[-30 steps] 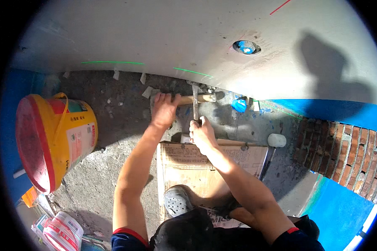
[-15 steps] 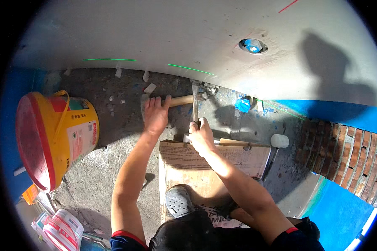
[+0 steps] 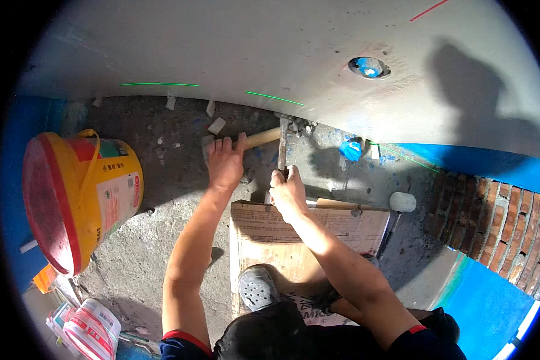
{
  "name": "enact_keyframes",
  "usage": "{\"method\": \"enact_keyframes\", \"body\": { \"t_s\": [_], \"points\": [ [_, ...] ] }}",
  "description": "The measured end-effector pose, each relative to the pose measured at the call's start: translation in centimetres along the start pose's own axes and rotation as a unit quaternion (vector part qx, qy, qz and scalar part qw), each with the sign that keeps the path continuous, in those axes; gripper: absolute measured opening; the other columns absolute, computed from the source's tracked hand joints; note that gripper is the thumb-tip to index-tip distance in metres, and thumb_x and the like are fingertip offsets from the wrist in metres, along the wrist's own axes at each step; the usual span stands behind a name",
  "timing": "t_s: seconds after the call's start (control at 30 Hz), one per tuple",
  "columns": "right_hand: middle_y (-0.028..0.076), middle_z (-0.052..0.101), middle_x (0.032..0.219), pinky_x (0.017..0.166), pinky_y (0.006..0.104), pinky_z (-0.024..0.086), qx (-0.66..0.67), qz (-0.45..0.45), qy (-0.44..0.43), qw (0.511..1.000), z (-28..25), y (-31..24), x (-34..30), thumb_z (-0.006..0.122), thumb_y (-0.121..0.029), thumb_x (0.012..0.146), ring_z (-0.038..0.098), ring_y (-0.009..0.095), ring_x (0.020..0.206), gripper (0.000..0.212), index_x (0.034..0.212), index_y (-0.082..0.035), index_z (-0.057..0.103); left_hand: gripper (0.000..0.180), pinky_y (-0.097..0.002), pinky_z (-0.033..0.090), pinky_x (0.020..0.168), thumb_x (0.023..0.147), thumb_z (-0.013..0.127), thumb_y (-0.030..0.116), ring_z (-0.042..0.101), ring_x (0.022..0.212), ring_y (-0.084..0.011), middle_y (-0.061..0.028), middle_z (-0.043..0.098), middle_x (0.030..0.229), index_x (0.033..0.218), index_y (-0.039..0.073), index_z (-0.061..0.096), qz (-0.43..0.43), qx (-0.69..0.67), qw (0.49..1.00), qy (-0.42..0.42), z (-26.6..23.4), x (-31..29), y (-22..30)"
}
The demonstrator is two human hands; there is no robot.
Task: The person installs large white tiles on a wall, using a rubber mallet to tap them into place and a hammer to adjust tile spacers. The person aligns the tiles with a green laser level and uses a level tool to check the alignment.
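- Landmark: cardboard sheet (image 3: 261, 240), flat on floor, grey clog (image 3: 258, 288) on it.
- Left of cardboard: big yellow bucket (image 3: 120, 171) with red rim, tipped over; nearer the person, white-and-red tub (image 3: 93, 329).
- Right of cardboard: white-headed mallet (image 3: 402, 202) just beside its edge; exposed brickwork (image 3: 498, 225) farther right.
- Beyond cardboard: pale wall (image 3: 222, 54), round hole (image 3: 369, 68) in it with blue stuffing; on floor near wall foot, blue wrapped lump (image 3: 350, 150), off right of the work spot.
- In the way: loose rubble (image 3: 303, 127) beside the bar's far end; pale chip (image 3: 216, 125) near left hand.
- Chisel-like metal bar (image 3: 283, 144): beyond cardboard's far edge, narrow, grey, worn, far end at wall foot. Right hand (image 3: 288, 193): fingers wrapped round its near end.
- Wooden-handled tool (image 3: 261, 138): beyond cardboard, plain light handle, slanting, right end at the bar; contact can't tell. Left hand (image 3: 226, 163): fingers curled over it, gripping; grey block partly hidden behind hand.
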State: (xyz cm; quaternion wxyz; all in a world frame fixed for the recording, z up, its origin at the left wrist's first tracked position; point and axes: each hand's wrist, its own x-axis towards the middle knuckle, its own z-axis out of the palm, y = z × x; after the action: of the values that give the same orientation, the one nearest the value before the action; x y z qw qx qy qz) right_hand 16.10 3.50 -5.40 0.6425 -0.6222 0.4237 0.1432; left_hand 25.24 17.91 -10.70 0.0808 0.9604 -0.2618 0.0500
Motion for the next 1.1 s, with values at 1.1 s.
{"method": "enact_keyframes", "body": {
  "t_s": [1.1],
  "points": [
    [0.028, 0.067, 0.093, 0.071, 0.0489, 0.052, -0.293, -0.056, 0.069, 0.952, -0.8, -1.4, 0.7, 0.045, -0.040, 0.101, 0.067, 0.042, 0.081, 0.048, 0.110, 0.005, 0.056, 0.034, -0.0490, 0.051, 0.083, 0.076, 0.075, 0.019, 0.064, 0.092, -0.0403, -0.0219, 0.065, 0.094, 0.098, -0.002, 0.062, -0.375, -0.207, 0.902, 0.061, 1.7, 8.2, -5.2]
  ]
}}
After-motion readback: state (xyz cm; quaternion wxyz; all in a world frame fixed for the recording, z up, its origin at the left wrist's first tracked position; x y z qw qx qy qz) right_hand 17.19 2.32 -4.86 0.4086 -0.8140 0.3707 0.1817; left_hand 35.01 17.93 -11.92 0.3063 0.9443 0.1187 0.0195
